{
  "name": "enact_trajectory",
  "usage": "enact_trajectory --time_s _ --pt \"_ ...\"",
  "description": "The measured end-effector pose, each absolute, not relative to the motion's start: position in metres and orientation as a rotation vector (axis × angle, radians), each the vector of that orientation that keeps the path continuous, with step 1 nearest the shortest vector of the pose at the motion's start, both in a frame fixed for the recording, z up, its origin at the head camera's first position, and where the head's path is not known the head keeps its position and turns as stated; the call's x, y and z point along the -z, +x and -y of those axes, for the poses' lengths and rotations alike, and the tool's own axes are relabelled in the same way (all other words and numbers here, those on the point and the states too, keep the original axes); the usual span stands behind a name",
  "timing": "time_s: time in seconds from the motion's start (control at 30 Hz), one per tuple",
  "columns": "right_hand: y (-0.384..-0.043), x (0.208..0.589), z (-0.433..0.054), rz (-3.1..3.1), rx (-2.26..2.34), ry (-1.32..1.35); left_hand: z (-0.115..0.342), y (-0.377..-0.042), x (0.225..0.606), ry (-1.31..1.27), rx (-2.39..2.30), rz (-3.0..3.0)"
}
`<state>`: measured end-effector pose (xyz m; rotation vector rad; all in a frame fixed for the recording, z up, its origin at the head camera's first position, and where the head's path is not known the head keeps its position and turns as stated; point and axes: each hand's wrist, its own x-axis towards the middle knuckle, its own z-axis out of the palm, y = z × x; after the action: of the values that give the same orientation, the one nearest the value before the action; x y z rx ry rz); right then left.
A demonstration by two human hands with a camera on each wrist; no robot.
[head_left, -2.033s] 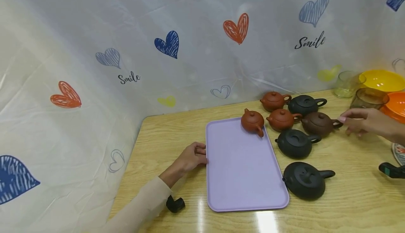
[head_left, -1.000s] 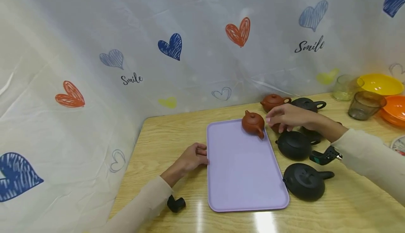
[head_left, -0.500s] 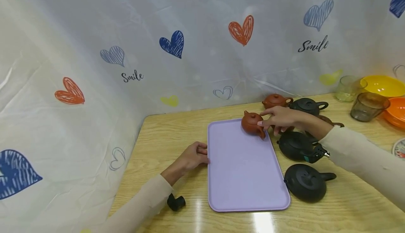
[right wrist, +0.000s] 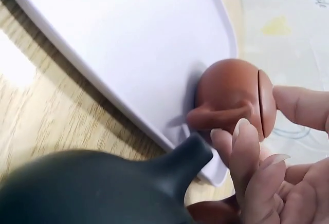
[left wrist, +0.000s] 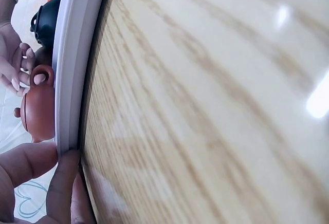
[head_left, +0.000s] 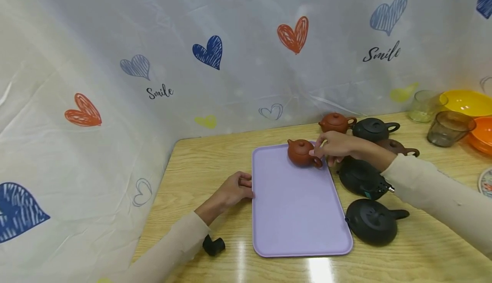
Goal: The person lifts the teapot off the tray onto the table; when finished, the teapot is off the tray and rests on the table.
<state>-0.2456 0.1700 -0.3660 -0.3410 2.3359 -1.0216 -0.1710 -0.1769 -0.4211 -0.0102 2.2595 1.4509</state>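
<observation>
A small reddish-brown clay teapot [head_left: 300, 153] stands at the far right corner of a lilac tray [head_left: 294, 210], its spout toward the back left. My right hand [head_left: 336, 144] holds it at the handle side; in the right wrist view fingers [right wrist: 245, 147] are at the handle and another digit touches the lid. At the tray's left edge, my left hand [head_left: 232, 190] pinches the rim, with thumb and fingers on either side of it in the left wrist view. A second reddish teapot, just right of the tray, is mostly hidden beneath my right hand.
Right of the tray stand a reddish teapot [head_left: 334, 122], a dark brown one [head_left: 393, 146] and several black ones, the nearest black teapot [head_left: 372, 222] touching the tray edge. Farther right are two glasses, a yellow bowl [head_left: 466, 103] and an orange bowl [head_left: 484, 134]. A patterned curtain hangs behind.
My right hand has come left from beside the dark brown teapot to the reddish one on the tray. That teapot has turned and shifted slightly left. My left hand has stayed at the rim.
</observation>
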Motion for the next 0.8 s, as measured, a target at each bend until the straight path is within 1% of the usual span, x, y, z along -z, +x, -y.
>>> enact_trajectory --time_s 0.33,0.8 --pt "-0.244 0.368 -0.165 -2.365 0.942 -0.355 0.177 -0.171 0.420 -0.003 -1.445 -2.267" --pt "-0.240 0.378 -0.160 -2.339 1.017 -0.336 0.176 -0.171 0.421 -0.006 -1.405 -2.305"
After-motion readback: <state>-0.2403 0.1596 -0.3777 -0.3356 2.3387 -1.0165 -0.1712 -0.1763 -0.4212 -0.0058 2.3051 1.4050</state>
